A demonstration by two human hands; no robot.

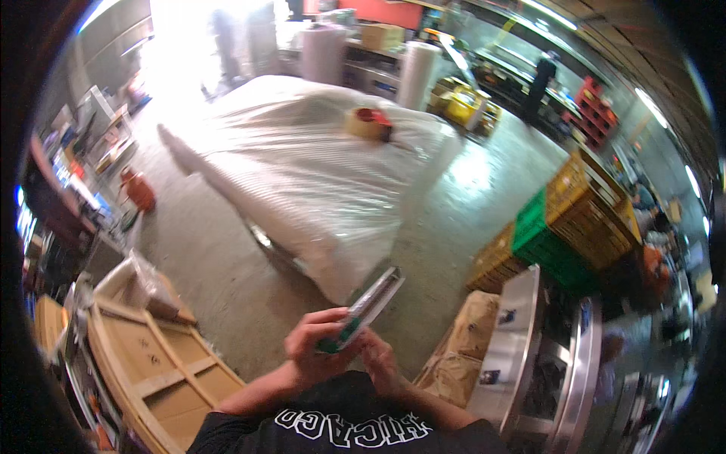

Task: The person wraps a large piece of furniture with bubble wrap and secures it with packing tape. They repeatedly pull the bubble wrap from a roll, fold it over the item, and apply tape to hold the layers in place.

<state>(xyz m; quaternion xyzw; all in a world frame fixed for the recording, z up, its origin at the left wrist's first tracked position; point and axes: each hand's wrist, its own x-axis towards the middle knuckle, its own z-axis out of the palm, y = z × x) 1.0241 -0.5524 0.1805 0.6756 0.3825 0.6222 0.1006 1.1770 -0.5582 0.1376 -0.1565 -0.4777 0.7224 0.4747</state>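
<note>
The left hand (316,346) has its fingers closed around the near, green end of a slim flat object (372,301), whose other end points far and right, beyond the fingertips. The right hand (380,366) sits just right of that end; whether its fingers grip or merely touch, I cannot tell. Farther off stands a bubble-wrapped piece (302,178) bearing a tape roll (363,127).

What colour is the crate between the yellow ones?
That crate is green; it shows best in the head view.
</note>
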